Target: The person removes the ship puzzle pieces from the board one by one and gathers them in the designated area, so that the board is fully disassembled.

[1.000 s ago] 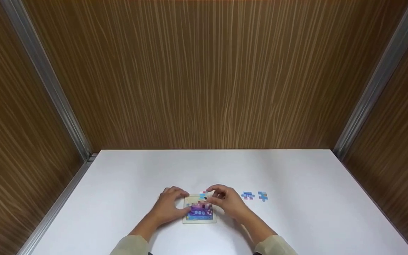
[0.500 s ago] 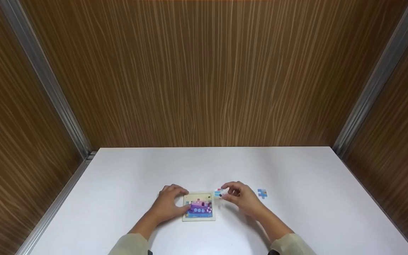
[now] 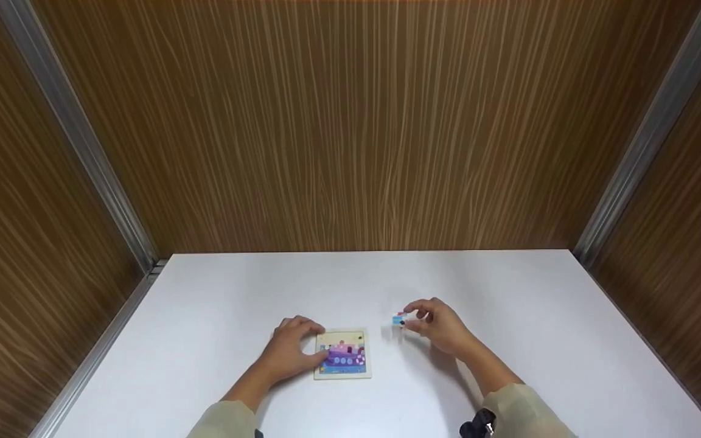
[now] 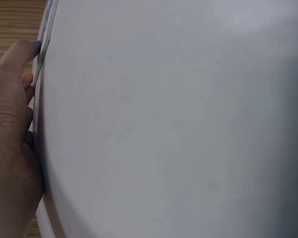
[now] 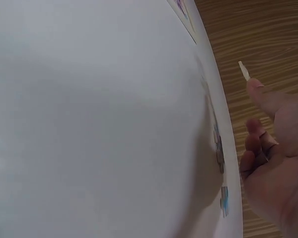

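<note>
A small jigsaw puzzle in a pale wooden frame [image 3: 343, 336] lies on the white table, a pink and purple boat showing in its lower part and bare wood along its top. My left hand [image 3: 289, 350] holds the frame by its left side, thumb [image 4: 21, 55] over the picture and fingers at the edge. Right of the frame, my right hand [image 3: 439, 326] pinches a light blue jigsaw piece [image 3: 398, 320] between thumb and index finger, raised above the table; the right wrist view shows this piece [image 5: 244, 71] edge-on.
Two more jigsaw pieces, one farther [image 5: 219, 148] and one nearer [image 5: 224, 201], lie on the table in the right wrist view; my right hand hides them in the head view. Wood-grain panels [image 3: 362, 134] with metal corner posts [image 3: 89, 134] enclose the table [image 3: 235, 286].
My right hand has carried the pinched piece from over the frame out to the right and slightly away, now covering the loose pieces. My left hand has stayed on the frame.
</note>
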Action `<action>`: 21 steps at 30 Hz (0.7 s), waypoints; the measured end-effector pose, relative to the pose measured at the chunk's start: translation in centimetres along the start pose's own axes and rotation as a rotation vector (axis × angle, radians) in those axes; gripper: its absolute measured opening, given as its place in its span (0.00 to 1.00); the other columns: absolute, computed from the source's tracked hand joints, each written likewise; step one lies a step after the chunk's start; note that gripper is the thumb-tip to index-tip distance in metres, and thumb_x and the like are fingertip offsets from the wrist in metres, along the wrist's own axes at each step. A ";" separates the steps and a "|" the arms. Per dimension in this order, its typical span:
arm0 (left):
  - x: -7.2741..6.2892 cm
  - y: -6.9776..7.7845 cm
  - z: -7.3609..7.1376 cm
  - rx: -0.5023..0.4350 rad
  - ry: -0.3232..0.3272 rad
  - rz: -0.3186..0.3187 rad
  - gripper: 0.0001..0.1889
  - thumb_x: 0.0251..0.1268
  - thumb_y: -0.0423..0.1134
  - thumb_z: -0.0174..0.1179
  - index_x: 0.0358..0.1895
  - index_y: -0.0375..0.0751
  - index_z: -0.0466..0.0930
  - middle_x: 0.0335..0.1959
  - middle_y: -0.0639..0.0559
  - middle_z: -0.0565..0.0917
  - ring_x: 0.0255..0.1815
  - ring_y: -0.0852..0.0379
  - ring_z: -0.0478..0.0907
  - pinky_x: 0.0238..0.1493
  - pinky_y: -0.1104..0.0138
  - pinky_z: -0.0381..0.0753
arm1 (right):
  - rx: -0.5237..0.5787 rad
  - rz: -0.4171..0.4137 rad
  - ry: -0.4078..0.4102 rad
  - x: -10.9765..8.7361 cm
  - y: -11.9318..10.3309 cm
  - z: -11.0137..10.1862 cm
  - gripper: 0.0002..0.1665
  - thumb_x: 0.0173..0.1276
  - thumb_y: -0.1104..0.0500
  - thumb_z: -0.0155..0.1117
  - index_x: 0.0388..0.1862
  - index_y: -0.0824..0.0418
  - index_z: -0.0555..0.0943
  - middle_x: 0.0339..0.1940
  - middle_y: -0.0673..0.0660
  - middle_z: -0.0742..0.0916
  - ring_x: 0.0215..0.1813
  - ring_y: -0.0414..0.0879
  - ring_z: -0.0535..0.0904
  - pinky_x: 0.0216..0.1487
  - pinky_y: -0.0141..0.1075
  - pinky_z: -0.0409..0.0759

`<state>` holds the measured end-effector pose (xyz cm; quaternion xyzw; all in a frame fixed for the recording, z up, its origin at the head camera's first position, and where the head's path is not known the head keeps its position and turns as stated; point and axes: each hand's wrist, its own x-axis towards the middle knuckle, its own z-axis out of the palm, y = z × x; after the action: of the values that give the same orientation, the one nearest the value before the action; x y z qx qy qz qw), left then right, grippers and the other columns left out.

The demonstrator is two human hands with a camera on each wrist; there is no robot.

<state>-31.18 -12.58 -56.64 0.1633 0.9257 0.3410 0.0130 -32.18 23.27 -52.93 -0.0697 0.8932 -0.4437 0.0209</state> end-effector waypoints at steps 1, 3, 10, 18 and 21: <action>0.0 0.0 0.0 -0.003 -0.001 0.001 0.28 0.60 0.59 0.77 0.61 0.54 0.85 0.68 0.50 0.82 0.76 0.41 0.71 0.81 0.35 0.64 | -0.013 -0.004 -0.002 0.1 0.1 0.0 0.11 0.71 0.60 0.77 0.51 0.52 0.90 0.44 0.57 0.82 0.44 0.47 0.73 0.42 0.35 0.72; 0.0 -0.1 -0.1 -0.007 -0.002 0.004 0.28 0.61 0.59 0.77 0.61 0.54 0.85 0.68 0.50 0.82 0.76 0.41 0.71 0.81 0.35 0.63 | -0.048 -0.021 -0.007 0.1 0.3 0.1 0.11 0.71 0.61 0.77 0.50 0.53 0.91 0.44 0.58 0.82 0.44 0.47 0.74 0.43 0.36 0.73; -0.1 -0.1 0.0 -0.001 -0.001 0.005 0.28 0.61 0.59 0.77 0.62 0.54 0.86 0.66 0.52 0.83 0.75 0.42 0.72 0.80 0.35 0.64 | -0.185 -0.023 0.022 -0.3 0.3 1.3 0.12 0.68 0.62 0.79 0.47 0.48 0.92 0.43 0.56 0.82 0.50 0.49 0.73 0.53 0.44 0.74; -0.1 0.0 0.2 0.012 0.000 0.003 0.28 0.61 0.60 0.76 0.62 0.54 0.86 0.66 0.52 0.83 0.75 0.43 0.72 0.80 0.36 0.65 | -0.317 -0.015 0.043 -0.4 0.2 1.5 0.11 0.65 0.58 0.83 0.45 0.48 0.92 0.41 0.54 0.82 0.46 0.49 0.70 0.49 0.44 0.68; -0.1 0.0 0.3 0.017 -0.001 0.005 0.28 0.61 0.60 0.76 0.62 0.54 0.85 0.66 0.52 0.83 0.75 0.43 0.72 0.80 0.37 0.65 | -0.334 -0.004 0.047 -0.4 0.3 1.4 0.12 0.64 0.57 0.83 0.45 0.49 0.92 0.40 0.54 0.81 0.47 0.50 0.69 0.49 0.44 0.67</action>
<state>-31.03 -12.45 -56.86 0.1659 0.9281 0.3331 0.0115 -31.68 22.35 -54.02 -0.0637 0.9547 -0.2904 -0.0129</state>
